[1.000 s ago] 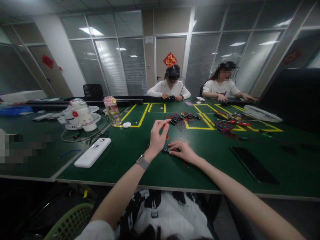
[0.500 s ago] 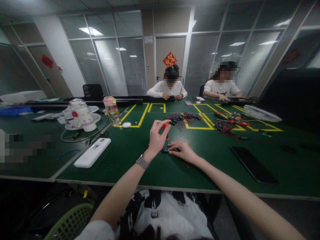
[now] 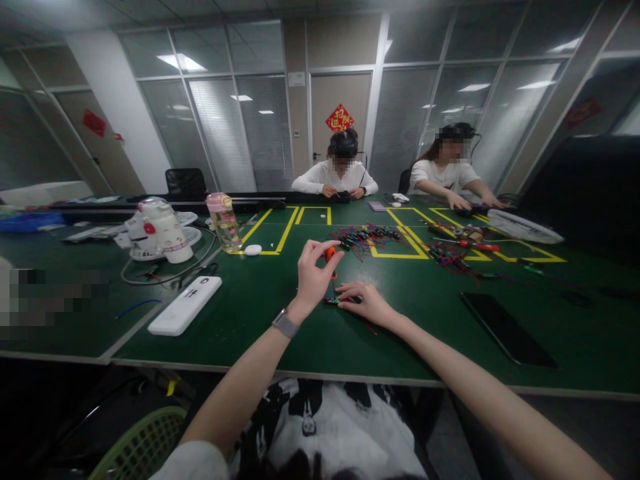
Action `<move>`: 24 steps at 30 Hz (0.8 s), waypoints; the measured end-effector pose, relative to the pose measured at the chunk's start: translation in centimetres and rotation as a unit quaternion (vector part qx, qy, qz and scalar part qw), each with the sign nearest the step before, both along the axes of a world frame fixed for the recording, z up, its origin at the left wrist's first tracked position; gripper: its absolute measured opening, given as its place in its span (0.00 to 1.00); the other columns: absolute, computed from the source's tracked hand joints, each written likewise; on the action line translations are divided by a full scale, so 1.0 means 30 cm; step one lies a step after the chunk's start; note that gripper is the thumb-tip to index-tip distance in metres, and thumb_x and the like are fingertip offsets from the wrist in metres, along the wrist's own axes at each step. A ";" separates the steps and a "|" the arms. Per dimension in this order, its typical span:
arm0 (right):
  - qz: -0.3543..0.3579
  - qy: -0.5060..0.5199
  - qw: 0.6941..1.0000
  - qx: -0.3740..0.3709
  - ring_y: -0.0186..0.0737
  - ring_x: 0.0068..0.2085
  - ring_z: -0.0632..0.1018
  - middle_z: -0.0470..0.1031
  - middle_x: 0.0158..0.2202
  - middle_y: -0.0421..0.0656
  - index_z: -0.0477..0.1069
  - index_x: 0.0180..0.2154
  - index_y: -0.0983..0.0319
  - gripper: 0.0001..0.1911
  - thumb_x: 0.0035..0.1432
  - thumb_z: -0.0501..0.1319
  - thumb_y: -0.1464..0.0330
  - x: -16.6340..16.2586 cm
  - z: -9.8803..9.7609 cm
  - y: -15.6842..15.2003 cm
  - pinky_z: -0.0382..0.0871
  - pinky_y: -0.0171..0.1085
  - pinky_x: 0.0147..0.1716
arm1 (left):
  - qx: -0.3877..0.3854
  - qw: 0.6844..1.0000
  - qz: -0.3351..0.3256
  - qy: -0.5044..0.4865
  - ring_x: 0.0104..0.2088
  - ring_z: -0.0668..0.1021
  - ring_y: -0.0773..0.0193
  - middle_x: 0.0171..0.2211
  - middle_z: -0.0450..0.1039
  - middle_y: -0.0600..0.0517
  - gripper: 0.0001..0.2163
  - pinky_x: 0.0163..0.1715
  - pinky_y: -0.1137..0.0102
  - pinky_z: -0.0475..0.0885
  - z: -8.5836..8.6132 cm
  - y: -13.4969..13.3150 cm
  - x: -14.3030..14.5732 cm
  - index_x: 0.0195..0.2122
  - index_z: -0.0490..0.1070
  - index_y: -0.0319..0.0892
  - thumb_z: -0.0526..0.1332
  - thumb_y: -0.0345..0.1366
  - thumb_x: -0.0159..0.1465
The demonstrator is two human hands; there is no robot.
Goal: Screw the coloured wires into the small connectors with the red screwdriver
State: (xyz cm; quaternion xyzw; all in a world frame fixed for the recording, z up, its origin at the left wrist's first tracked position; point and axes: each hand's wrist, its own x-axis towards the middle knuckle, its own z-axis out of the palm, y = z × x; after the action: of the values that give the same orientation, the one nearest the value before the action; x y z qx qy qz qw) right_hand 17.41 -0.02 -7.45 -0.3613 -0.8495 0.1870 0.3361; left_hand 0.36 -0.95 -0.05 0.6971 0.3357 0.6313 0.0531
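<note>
An orange-handled screwdriver (image 3: 331,254) stands nearly upright in the fingers of my left hand (image 3: 314,272). Its shaft points down at a small green circuit board (image 3: 332,301) lying on the green table. My right hand (image 3: 367,303) rests low over the table, thumb and fingertips closed on the board's right side. A thin red wire (image 3: 370,328) trails out from under that hand. Just beyond both hands lies a pile of small boards with red and black wires (image 3: 363,239). The exact spot where the screwdriver tip meets the board is too small to make out.
A white power bank (image 3: 185,307), a drink bottle (image 3: 225,223) and a white case (image 3: 253,250) lie to the left. A black phone (image 3: 507,330) and more wired boards (image 3: 447,257) are to the right. Two people (image 3: 342,170) sit across the table.
My hands stay almost where they were, the left one shifting very slightly with the screwdriver. Across the table, the co-worker on the right has moved their hands further right.
</note>
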 end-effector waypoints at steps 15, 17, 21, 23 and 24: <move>-0.002 0.003 1.000 -0.003 0.49 0.49 0.77 0.79 0.43 0.46 0.80 0.35 0.58 0.07 0.53 0.65 0.64 0.000 -0.003 0.001 0.63 0.52 0.55 | 0.014 1.000 0.013 0.016 0.34 0.72 0.66 0.33 0.69 0.52 0.09 0.39 0.70 0.69 0.002 -0.005 0.002 0.44 0.74 0.44 0.61 0.35 0.63; -0.003 0.005 1.000 -0.001 0.48 0.49 0.77 0.79 0.43 0.46 0.80 0.35 0.58 0.07 0.53 0.66 0.64 0.000 -0.004 0.002 0.63 0.52 0.55 | 0.010 1.000 0.010 0.015 0.35 0.72 0.65 0.34 0.68 0.51 0.09 0.40 0.70 0.69 0.002 -0.005 0.003 0.44 0.74 0.45 0.61 0.36 0.63; -0.005 0.002 1.000 -0.003 0.48 0.49 0.77 0.79 0.44 0.46 0.79 0.35 0.58 0.07 0.53 0.66 0.65 0.000 -0.007 0.003 0.63 0.51 0.55 | -0.001 0.999 -0.042 0.031 0.45 0.73 0.63 0.44 0.71 0.48 0.14 0.48 0.67 0.67 -0.001 -0.005 0.006 0.52 0.70 0.46 0.52 0.33 0.68; -0.005 0.001 1.000 -0.004 0.48 0.49 0.77 0.79 0.44 0.46 0.80 0.35 0.58 0.07 0.53 0.66 0.65 -0.001 -0.005 0.003 0.63 0.51 0.55 | 0.000 0.998 -0.062 0.034 0.48 0.73 0.63 0.47 0.72 0.48 0.15 0.50 0.66 0.66 -0.002 -0.004 0.007 0.54 0.68 0.46 0.50 0.32 0.69; -0.005 0.001 1.000 -0.003 0.48 0.49 0.77 0.79 0.43 0.46 0.80 0.35 0.58 0.07 0.53 0.66 0.65 -0.002 -0.004 0.002 0.64 0.50 0.54 | 0.001 0.997 -0.064 0.033 0.47 0.73 0.63 0.46 0.73 0.48 0.15 0.49 0.66 0.67 -0.002 -0.004 0.007 0.54 0.68 0.46 0.50 0.32 0.69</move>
State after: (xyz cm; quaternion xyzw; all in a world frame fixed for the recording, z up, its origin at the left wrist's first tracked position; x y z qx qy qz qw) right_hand 17.35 0.05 -7.57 -0.3662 -0.8467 0.1880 0.3370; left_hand 0.57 -1.07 -0.12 0.7374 0.2917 0.6037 0.0818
